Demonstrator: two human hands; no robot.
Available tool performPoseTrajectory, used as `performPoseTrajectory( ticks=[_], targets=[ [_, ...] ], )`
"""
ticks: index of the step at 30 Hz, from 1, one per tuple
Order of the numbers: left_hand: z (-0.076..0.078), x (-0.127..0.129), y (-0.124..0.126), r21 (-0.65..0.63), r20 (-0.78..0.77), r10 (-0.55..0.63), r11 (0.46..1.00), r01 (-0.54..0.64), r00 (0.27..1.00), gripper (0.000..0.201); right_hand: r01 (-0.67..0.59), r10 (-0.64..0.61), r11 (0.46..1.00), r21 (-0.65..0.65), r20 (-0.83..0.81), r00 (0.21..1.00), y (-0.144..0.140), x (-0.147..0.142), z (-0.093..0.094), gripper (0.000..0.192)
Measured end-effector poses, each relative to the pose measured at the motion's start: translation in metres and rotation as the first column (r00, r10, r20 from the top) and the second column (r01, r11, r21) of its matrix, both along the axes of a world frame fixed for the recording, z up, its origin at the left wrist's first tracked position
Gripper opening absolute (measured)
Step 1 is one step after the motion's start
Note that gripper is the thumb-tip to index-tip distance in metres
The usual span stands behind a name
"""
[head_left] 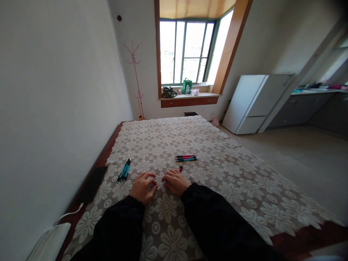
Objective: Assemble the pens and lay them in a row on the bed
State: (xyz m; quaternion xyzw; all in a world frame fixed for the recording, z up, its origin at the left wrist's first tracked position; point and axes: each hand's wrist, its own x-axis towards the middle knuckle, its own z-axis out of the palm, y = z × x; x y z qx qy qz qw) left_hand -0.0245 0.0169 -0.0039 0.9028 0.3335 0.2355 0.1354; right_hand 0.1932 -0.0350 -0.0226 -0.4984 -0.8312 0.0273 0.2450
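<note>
My left hand (144, 186) rests low over the flowered tablecloth, thumb and fingers curled together at the tips. Facing it a short gap away, my right hand (176, 182) has its fingers bent down and its thumb hidden. Anything pinched in either hand is too small or too covered to make out. From behind the right hand sticks a short pink and black pen end (181, 169); whether the hand touches it I cannot tell. Beyond lie several pens (186, 158), pink and blue with black ends, side by side. Left of my left hand is a bunch of blue and black pens (124, 171).
The white lace tablecloth (165, 208) covers a dark red wooden table against the left wall. A black tablet-like slab (92, 184) lies at the left edge, near a white cable (71, 213) and a white object (51, 242). A white fridge (254, 103) stands beyond, right.
</note>
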Motion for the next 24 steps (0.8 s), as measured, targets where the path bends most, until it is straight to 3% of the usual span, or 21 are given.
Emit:
performPoseTrajectory(
  ticks=[10, 18, 24],
  targets=[
    [0.001, -0.001, 0.001, -0.016, -0.010, 0.044, 0.999, -0.044, 0.999, 0.005, 0.045, -0.047, 0.995, -0.092, -0.017, 0.999, -0.001, 0.053, 0.007, 0.043],
    [0.001, 0.000, -0.001, -0.022, -0.009, -0.007, 1.000, 0.007, 1.000, 0.001, 0.166, -0.166, 0.986, -0.019, -0.035, 0.985, 0.005, 0.051, -0.001, 0.021],
    [0.002, 0.000, -0.001, -0.018, -0.007, -0.010, 1.000, 0.010, 1.000, 0.005, 0.030, -0.024, 0.998, 0.062, -0.081, 0.996, -0.002, 0.028, 0.007, 0.018]
  ],
)
